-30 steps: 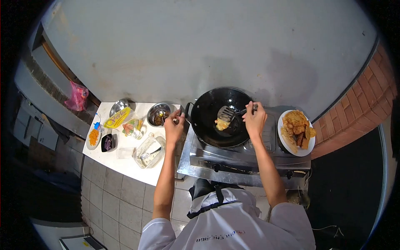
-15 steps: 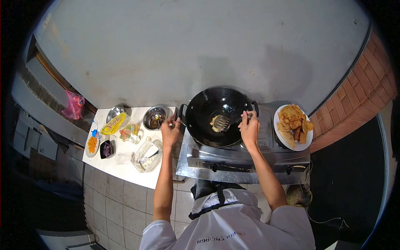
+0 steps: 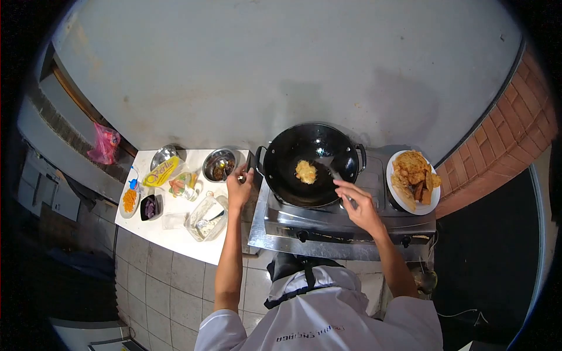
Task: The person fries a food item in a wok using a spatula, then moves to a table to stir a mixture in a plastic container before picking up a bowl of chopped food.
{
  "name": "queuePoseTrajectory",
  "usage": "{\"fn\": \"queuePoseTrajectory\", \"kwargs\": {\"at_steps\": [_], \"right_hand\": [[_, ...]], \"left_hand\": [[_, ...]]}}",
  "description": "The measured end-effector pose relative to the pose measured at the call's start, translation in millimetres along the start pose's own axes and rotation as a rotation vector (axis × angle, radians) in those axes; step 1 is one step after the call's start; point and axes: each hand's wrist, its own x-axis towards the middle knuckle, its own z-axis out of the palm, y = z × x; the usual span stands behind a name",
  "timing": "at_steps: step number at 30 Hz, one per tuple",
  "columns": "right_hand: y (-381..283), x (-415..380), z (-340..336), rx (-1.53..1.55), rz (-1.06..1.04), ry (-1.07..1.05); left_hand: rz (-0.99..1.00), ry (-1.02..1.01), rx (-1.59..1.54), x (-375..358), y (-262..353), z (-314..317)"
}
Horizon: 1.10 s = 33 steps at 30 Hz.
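Note:
A black wok (image 3: 293, 187) with two side handles sits on the steel gas stove (image 3: 351, 225). Inside it lies a golden piece of food (image 3: 305, 172). My right hand (image 3: 358, 205) is closed at the wok's lower right rim, around the handle of a slotted spatula (image 3: 328, 165) whose head is blurred over the wok. My left hand (image 3: 239, 186) is closed beside the wok's left handle, between the wok and a metal bowl (image 3: 212, 158) of dark contents; what its fingers hold, if anything, is too small to name.
Right of the wok stands a white plate (image 3: 424, 209) piled with fried food. The white table (image 3: 175, 241) on the left carries bowls, a yellow packet (image 3: 162, 172), a glass dish (image 3: 206, 219) and a plate of orange pieces (image 3: 129, 200). A brick wall (image 3: 497, 149) borders the right.
My right hand has moved down and slightly right, and the spatula has come off the food, leaving it uncovered. My left hand has hardly moved.

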Motion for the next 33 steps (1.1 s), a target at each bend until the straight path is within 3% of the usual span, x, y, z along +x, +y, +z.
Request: {"fn": "queuePoseTrajectory", "kwargs": {"at_steps": [14, 16, 19, 33], "right_hand": [[8.0, -34.6, 22.5, 0.009, 0.04, 0.103], [11.2, -37.1, 24.5, 0.014, 0.05, 0.116], [15.9, -44.2, 30.2, 0.025, 0.065, 0.112], [22.1, -67.5, -4.8, -0.179, 0.147, 0.171]], "left_hand": [[-0.01, -0.094, -0.06, -1.6, 12.9, 0.8], [-0.116, -0.117, -0.058, -4.2, 21.6, -0.9], [-0.081, -0.063, -0.144, -5.6, 12.1, 2.4], [-0.098, -0.073, -0.174, -17.3, 19.4, -5.6]]}}
